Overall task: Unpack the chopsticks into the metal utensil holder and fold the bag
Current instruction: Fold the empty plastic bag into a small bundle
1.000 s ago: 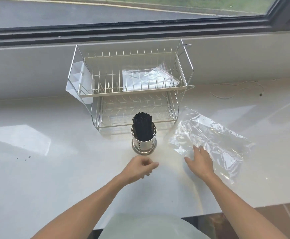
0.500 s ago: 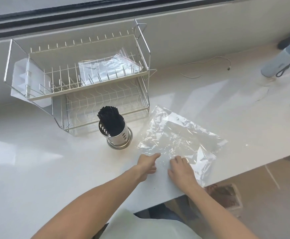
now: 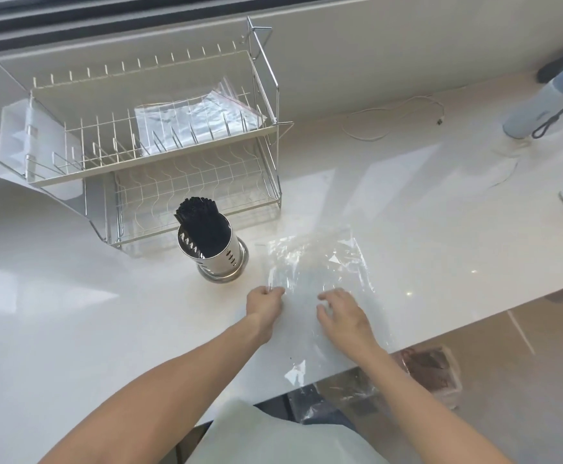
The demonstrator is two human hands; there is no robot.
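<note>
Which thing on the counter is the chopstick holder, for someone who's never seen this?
Find the wire dish rack against the back wall. Just in front of its right end stands a shiny metal cup with slots in its side. It alone is packed with black chopsticks.

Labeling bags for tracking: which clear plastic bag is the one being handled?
The clear bag flat on the countertop right of the utensil holder, under both hands. The other bag lies untouched on the dish rack's upper tier.

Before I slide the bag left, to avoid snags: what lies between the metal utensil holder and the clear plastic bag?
Head view: only bare white countertop between the perforated metal utensil holder and the clear plastic bag.
</note>
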